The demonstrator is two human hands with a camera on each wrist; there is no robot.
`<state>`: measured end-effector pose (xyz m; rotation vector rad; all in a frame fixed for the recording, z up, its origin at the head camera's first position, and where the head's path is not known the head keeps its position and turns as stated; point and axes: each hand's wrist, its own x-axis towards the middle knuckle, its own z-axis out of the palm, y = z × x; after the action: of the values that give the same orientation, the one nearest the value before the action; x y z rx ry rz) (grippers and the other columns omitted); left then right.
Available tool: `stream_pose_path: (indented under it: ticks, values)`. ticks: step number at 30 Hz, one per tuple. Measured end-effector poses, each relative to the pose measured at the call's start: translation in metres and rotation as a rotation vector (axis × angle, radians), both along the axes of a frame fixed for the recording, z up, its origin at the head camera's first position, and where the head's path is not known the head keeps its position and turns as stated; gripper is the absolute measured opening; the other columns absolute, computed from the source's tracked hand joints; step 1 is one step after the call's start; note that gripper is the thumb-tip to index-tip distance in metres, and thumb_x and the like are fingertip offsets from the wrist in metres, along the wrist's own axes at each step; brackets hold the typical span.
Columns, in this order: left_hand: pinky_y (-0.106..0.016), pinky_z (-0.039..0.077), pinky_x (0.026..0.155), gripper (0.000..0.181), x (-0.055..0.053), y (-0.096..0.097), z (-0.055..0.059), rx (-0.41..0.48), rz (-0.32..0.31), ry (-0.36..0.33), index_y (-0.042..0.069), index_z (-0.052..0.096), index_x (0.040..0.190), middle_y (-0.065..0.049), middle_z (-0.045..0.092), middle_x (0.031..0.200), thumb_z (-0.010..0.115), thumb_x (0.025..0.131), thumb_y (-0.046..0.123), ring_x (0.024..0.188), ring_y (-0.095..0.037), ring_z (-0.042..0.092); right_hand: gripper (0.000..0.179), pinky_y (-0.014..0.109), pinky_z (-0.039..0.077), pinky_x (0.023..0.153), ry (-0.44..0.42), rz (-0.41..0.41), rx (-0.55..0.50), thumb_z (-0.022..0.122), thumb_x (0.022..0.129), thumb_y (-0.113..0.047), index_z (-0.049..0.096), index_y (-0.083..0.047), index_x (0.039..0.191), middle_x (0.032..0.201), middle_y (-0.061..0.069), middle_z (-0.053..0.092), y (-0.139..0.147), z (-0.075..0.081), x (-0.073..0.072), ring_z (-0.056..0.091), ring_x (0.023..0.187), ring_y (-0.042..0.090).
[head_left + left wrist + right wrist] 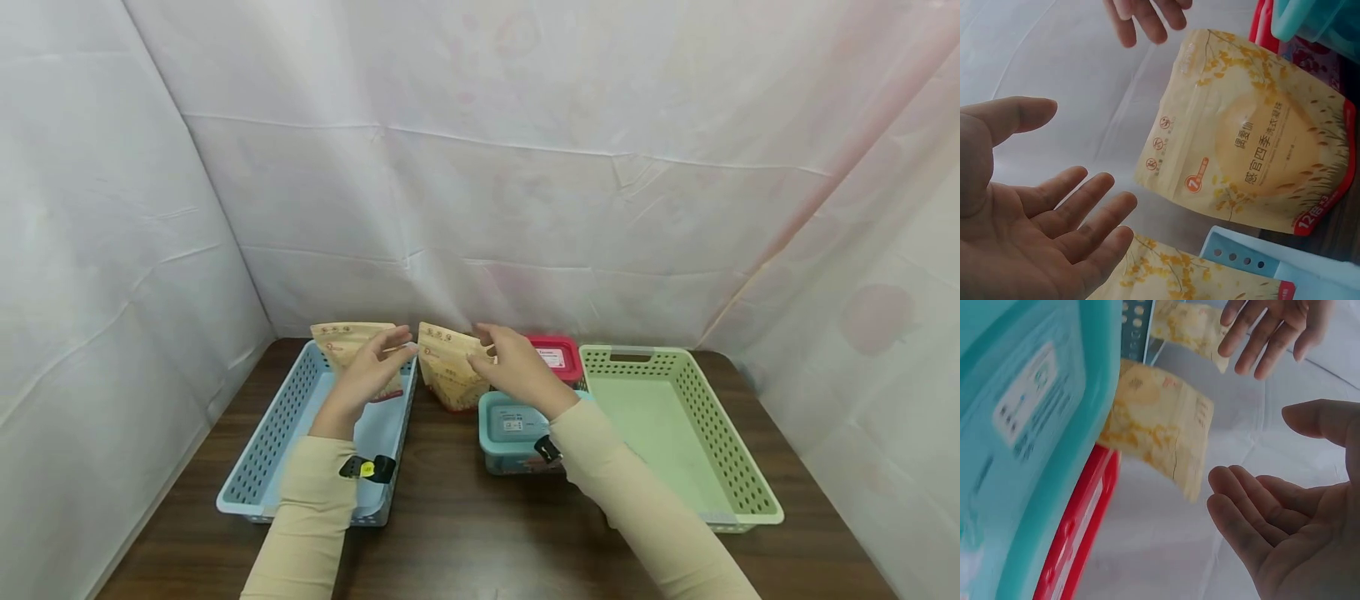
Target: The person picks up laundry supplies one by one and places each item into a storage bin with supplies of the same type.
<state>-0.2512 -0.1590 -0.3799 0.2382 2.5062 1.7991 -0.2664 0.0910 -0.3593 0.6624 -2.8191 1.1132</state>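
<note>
A cream stand-up pouch of laundry pods (452,367) with a red lower edge stands on the dark table between my hands. My left hand (367,375) hovers over the blue basket (251,454), fingers extended and thumb apart, holding nothing. A matching pouch (337,340) leans upright inside that basket, partly hidden behind this hand. On the standing pouch's other side is my right hand (521,371). Its fingers (1241,531) are loosely bent, with a gap between them and the pouch (1154,419) in the right wrist view.
A teal-lidded box (513,423) sits below my right wrist, with a red-lidded box (561,354) behind it. Further right lies a green basket (645,433). A pale curtain (480,192) hangs along the table's back edge.
</note>
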Motion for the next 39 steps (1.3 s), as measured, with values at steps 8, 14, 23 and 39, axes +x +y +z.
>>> stream_pose_path:
  ticks: [8, 14, 23, 39]
  values:
    - [-0.057, 0.044, 0.103, 0.07, -0.001, 0.005, 0.0, -0.003, -0.008, -0.034, 0.014, 0.035, 0.156, -0.009, 0.038, 0.156, 0.061, 0.099, 0.046, 0.141, -0.034, 0.036, 0.06, 0.041, 0.054, 0.093, -0.014, -0.036, 0.045, 0.067, 0.096, -0.025, 0.046, -0.002, 0.147, 0.126, 0.012, 0.063, 0.017, -0.005, -0.003, 0.061, 0.114, 0.026]
    - [-0.058, 0.041, 0.105, 0.067, -0.008, 0.01, -0.003, -0.028, 0.011, -0.06, 0.009, 0.034, 0.155, -0.014, 0.035, 0.157, 0.059, 0.102, 0.039, 0.143, -0.038, 0.03, 0.058, 0.045, 0.054, 0.093, -0.048, -0.032, 0.064, 0.068, 0.096, -0.025, 0.048, -0.004, 0.146, 0.128, 0.014, 0.062, 0.024, -0.007, -0.005, 0.062, 0.114, 0.029]
    - [-0.059, 0.037, 0.108, 0.065, -0.016, 0.013, -0.012, -0.048, 0.045, -0.098, 0.007, 0.035, 0.154, -0.017, 0.035, 0.156, 0.06, 0.101, 0.036, 0.141, -0.039, 0.033, 0.056, 0.046, 0.053, 0.095, -0.123, -0.033, 0.103, 0.067, 0.097, -0.027, 0.05, 0.001, 0.143, 0.128, 0.017, 0.063, 0.029, -0.011, -0.011, 0.06, 0.118, 0.033]
    - [-0.061, 0.036, 0.108, 0.074, -0.027, 0.021, -0.021, -0.143, 0.016, -0.143, -0.001, 0.021, 0.157, -0.022, 0.027, 0.159, 0.054, 0.103, 0.037, 0.143, -0.044, 0.028, 0.046, 0.041, 0.056, 0.089, -0.128, -0.019, 0.156, 0.067, 0.096, -0.027, 0.06, 0.001, 0.132, 0.113, 0.013, 0.069, 0.026, -0.016, -0.019, 0.065, 0.105, 0.026]
